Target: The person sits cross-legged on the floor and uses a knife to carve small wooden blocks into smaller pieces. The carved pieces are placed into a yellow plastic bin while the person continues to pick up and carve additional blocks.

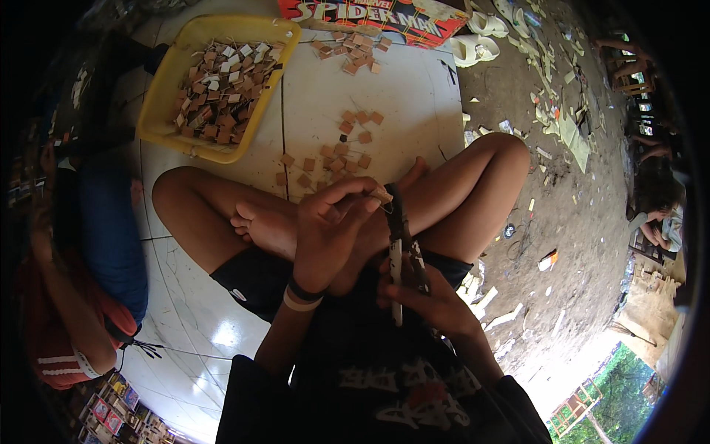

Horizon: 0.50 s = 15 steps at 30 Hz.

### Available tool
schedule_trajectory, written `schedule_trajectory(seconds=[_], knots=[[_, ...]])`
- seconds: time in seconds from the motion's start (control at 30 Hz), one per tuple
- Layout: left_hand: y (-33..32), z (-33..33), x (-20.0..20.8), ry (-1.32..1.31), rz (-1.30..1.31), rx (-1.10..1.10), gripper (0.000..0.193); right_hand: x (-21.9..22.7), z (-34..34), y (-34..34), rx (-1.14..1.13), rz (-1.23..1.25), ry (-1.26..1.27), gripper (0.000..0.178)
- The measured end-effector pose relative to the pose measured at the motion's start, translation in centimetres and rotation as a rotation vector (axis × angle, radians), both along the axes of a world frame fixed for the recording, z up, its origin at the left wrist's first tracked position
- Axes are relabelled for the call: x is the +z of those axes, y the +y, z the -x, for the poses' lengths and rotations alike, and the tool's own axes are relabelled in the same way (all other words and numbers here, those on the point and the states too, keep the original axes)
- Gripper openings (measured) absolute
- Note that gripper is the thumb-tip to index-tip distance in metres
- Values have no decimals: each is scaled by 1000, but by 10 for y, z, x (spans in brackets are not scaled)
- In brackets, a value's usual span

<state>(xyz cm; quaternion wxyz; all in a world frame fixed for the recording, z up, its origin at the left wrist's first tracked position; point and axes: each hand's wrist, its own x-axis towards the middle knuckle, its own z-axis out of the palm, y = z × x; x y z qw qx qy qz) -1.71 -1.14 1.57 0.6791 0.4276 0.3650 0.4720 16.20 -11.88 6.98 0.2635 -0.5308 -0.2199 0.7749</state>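
Observation:
My left hand (324,235) pinches a small brown square piece (381,195) with a thin wire on it. In my right hand (433,296) are pliers (397,220) with dark, worn, whitish-patched handles. The jaws of the pliers are up against the wire side of the piece; whether they grip it I cannot tell. On the pale tiles beyond my crossed legs lie several loose brown square pieces (340,150), many with thin wires. A second cluster of such pieces (359,50) lies farther off.
At the far left a yellow plastic tub (151,111) holds a heap of brown and whitish squares. A red printed panel (414,21) stands at the far edge, near pale sandals (475,50). Another person (66,318) sits at my left. Littered bare ground (540,222) lies to the right.

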Motion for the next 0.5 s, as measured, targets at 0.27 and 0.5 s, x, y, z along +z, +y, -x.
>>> schedule_trajectory(seconds=[0.27,0.5], knots=[[1,2,-11,1,26,-27,19,-29,12,-8,77,-322,-554,30],[21,13,-30,-1,117,137,12,-42,-6,4,-16,-247,-637,51]])
